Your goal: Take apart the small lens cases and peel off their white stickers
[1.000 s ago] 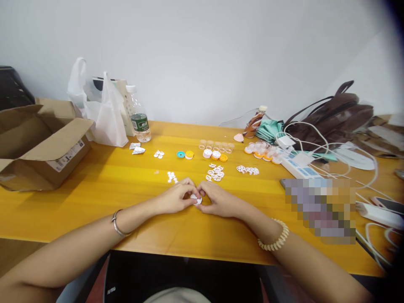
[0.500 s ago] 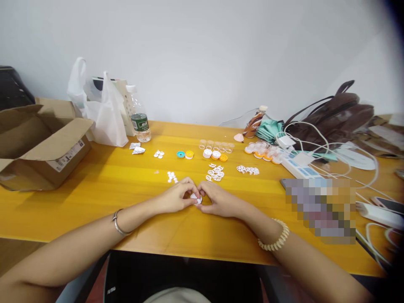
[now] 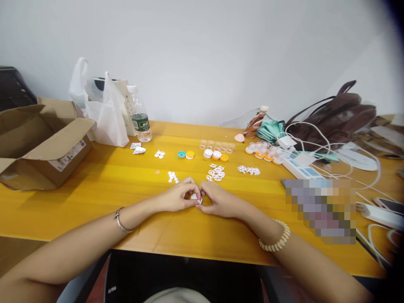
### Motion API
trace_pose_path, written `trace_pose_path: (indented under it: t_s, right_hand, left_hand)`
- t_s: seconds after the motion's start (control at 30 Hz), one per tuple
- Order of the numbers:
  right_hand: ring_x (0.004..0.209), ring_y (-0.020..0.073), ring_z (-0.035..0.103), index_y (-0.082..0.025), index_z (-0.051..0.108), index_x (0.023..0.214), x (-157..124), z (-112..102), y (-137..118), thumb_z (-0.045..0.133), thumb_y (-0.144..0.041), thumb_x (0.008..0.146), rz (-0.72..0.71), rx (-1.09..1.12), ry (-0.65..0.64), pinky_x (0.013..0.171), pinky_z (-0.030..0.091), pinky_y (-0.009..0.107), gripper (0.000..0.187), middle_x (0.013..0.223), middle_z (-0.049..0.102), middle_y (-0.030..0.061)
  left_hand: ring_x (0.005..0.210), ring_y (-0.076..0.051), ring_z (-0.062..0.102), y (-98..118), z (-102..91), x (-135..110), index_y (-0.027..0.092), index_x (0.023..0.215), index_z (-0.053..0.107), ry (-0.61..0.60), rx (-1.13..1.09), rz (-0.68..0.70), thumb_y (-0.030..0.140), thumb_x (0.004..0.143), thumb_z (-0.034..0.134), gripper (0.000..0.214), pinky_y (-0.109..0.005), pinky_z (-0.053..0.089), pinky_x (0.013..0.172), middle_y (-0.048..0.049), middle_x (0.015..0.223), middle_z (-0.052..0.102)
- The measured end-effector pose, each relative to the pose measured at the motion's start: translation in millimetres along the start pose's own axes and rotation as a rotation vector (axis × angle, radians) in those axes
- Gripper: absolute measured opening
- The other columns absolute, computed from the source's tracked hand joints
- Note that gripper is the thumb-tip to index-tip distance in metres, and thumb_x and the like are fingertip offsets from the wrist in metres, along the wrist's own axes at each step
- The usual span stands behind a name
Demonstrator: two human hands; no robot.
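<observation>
Between the fingertips of both hands is a small round white piece [image 3: 196, 198], partly covered by the fingers. My left hand [image 3: 178, 196] pinches it from the left with thumb and forefinger. From the right, my right hand [image 3: 217, 199] closes its fingers and thumb at the piece's other edge. Just beyond the hands lie a cluster of small white pieces [image 3: 172, 176] and a pile of white openwork discs [image 3: 216, 172]. Farther back sit a teal ring-shaped cap [image 3: 181, 154], a yellow one [image 3: 190, 155], and white and orange caps [image 3: 208, 153].
Clear small cups [image 3: 217, 146] stand in a row behind the caps. At the left are an open cardboard box [image 3: 47, 143], a white plastic bag [image 3: 107, 118] and a water bottle [image 3: 141, 118]. A power strip [image 3: 299, 168], cables and a brown bag [image 3: 337, 113] crowd the right.
Both hands keep their hold on the white piece in nearly the same place. The whole view has shifted very slightly; nothing else on the table has visibly moved.
</observation>
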State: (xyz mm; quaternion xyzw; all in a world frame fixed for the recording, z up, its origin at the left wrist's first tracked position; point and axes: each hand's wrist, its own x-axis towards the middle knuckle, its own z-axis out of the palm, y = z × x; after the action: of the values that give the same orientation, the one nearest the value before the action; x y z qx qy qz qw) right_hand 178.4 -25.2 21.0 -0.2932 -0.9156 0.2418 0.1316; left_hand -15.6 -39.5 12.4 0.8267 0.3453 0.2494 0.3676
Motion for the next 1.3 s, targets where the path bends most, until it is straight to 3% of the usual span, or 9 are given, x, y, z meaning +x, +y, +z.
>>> trace_pose_path:
  t_s: [0.3, 0.5, 0.63, 0.87, 1.2, 1.3]
  right_hand:
    - [0.075, 0.0153, 0.047, -0.018, 0.048, 0.084, 0, 0, 1, 0.055, -0.024, 0.077, -0.003, 0.004, 0.0, 0.069, 0.039, 0.028, 0.012, 0.082, 0.053, 0.0024]
    - [0.082, 0.0166, 0.05, -0.018, 0.051, 0.093, -3, 0, -1, 0.056, -0.023, 0.076, 0.025, 0.04, 0.0, 0.074, 0.04, 0.03, 0.018, 0.089, 0.055, 0.0038]
    - [0.081, 0.0165, 0.05, -0.019, 0.052, 0.093, -3, 0, -1, 0.057, -0.024, 0.077, 0.031, 0.041, 0.013, 0.073, 0.04, 0.029, 0.018, 0.089, 0.056, 0.0039]
    - [0.081, 0.0168, 0.05, -0.019, 0.051, 0.091, -3, -2, -3, 0.056, -0.024, 0.077, 0.033, 0.044, 0.007, 0.072, 0.04, 0.029, 0.016, 0.089, 0.056, 0.0039]
    - [0.081, 0.0167, 0.05, -0.019, 0.052, 0.092, -3, -1, -2, 0.057, -0.024, 0.077, 0.031, 0.043, 0.009, 0.073, 0.04, 0.03, 0.017, 0.089, 0.056, 0.004]
    - [0.081, 0.0168, 0.05, -0.019, 0.052, 0.092, -3, -1, -1, 0.056, -0.024, 0.077, 0.027, 0.041, 0.008, 0.073, 0.04, 0.03, 0.017, 0.089, 0.056, 0.0042]
  left_hand:
    - [0.086, -0.013, 0.051, -3, -11.6, 4, 0.016, 0.08, 0.06, -0.013, -0.094, 0.036, 0.025, 0.076, 0.063, 0.01, -0.028, 0.041, 0.082, -0.0022, 0.088, 0.05]
    - [0.078, -0.013, 0.051, -13, -59.7, -2, 0.016, 0.077, 0.062, 0.189, 0.126, -0.113, 0.033, 0.074, 0.062, 0.018, -0.026, 0.041, 0.071, -0.0022, 0.084, 0.053]
    - [0.078, -0.015, 0.054, -22, -82.2, -5, 0.015, 0.074, 0.063, 0.246, 0.208, -0.202, 0.032, 0.072, 0.062, 0.017, -0.029, 0.042, 0.076, -0.0025, 0.078, 0.061]
    - [0.08, -0.017, 0.059, -29, -75.6, -5, 0.014, 0.07, 0.064, 0.075, 0.111, -0.273, 0.027, 0.069, 0.06, 0.013, -0.027, 0.046, 0.072, -0.0051, 0.079, 0.066]
    - [0.08, -0.017, 0.055, -30, -75.8, -5, 0.015, 0.076, 0.064, 0.148, 0.241, -0.246, 0.029, 0.071, 0.061, 0.015, -0.028, 0.044, 0.074, -0.003, 0.078, 0.06]
    - [0.08, -0.015, 0.053, -21, -67.4, -6, 0.016, 0.084, 0.063, 0.202, 0.324, -0.147, 0.028, 0.075, 0.058, 0.015, -0.029, 0.043, 0.075, -0.0033, 0.085, 0.055]
